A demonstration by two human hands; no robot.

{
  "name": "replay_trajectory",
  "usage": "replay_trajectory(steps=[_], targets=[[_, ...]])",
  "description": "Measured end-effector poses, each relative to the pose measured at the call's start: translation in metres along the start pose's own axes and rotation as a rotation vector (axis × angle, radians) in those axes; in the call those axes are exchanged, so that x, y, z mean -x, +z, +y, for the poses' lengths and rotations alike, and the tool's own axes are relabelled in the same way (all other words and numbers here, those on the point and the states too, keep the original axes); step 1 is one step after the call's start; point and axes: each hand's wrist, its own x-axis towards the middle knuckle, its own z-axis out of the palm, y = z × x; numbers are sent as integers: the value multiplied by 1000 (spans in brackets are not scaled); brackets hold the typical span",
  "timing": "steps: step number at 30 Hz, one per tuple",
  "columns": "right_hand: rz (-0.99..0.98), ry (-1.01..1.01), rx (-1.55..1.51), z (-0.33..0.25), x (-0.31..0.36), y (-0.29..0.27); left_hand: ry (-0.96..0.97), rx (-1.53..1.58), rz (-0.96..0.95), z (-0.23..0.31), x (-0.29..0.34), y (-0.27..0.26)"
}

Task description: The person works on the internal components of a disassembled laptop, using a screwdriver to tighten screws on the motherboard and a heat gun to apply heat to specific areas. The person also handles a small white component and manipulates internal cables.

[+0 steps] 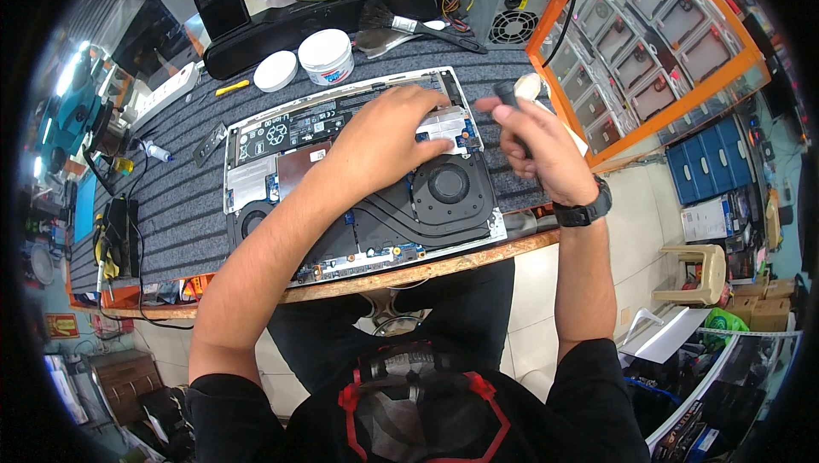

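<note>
My open laptop, flat and wide with black and silver insides (pixel 375 211), lies close to the rough brown wooden table edge (pixel 426 272). Its long way goes from left to right, with the right end tipped a bit farther from me. A round black fan (pixel 449 183) sits on the near side, and the long black battery (pixel 273 136) is on the far side.

My left hand (pixel 388 139) reaches over it, palm down, thumb and fingers wide apart around a silver metal plate (pixel 442 128). That arm hides the laptop's middle (I can't see under it!). My right hand (pixel 550 151) is curled around a small dark tool (pixel 507 94), just right of the laptop.

Farther off are a round white lid (pixel 275 71), a white plastic tub (pixel 327 59), a black-handled brush (pixel 448 34) and a grey metal box with a fan (pixel 510 12).
</note>
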Motion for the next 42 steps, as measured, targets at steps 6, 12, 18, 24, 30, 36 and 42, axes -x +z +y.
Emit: replay_trajectory(steps=[6,12,18,24,30,36,42], targets=[[23,-237,-162,-8,16,-7,-194,322,-152,-20,-27,-3],[111,-484,-70,-4,12,-5,-353,705,-355,-45,-46,-13],[256,-634,71,3,6,9,-364,797,-305,-44,-47,-43],[275,-659,170,12,0,22,-379,760,-267,-51,-38,-55],[261,-652,191,13,-2,24,-374,756,-267,-52,-34,-56],[265,-656,268,9,2,28,-376,729,-255,-53,-33,-56],[285,-674,341,6,7,30,-382,718,-251,-51,-32,-59]])
